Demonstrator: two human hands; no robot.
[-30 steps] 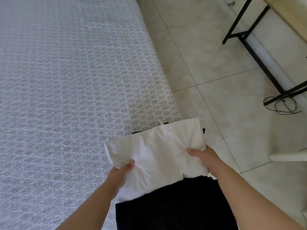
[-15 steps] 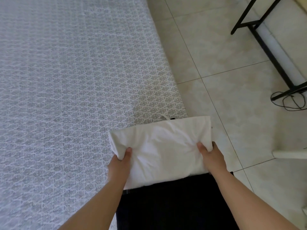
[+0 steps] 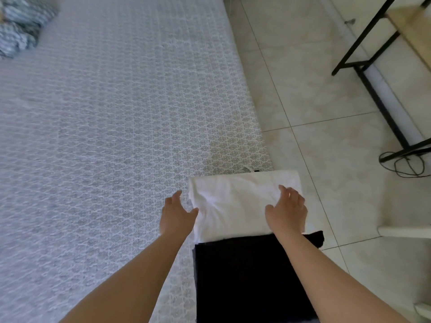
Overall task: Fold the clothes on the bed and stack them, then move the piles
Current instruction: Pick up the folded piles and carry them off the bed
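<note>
A folded white garment [image 3: 235, 201] lies at the bed's near right corner, on top of dark folded clothes whose edge shows behind it. A folded black garment [image 3: 247, 276] lies just in front of it. My left hand [image 3: 176, 216] hovers at the white garment's left edge with fingers spread, its thumb touching the cloth. Over the right part of that garment, my right hand [image 3: 288, 210] is open, fingers loose, holding nothing.
The bed [image 3: 112, 136] with its white patterned cover stretches left and away. A crumpled blue-patterned cloth [image 3: 21, 26] lies at its far left corner. To the right are tiled floor [image 3: 338, 206], a black metal table frame [image 3: 377, 96] and a black cable [image 3: 405, 164].
Both hands gripped the white garment's sides while setting it down at the bed corner; now they have let go and opened. The view has lifted, showing the blue-patterned cloth.
</note>
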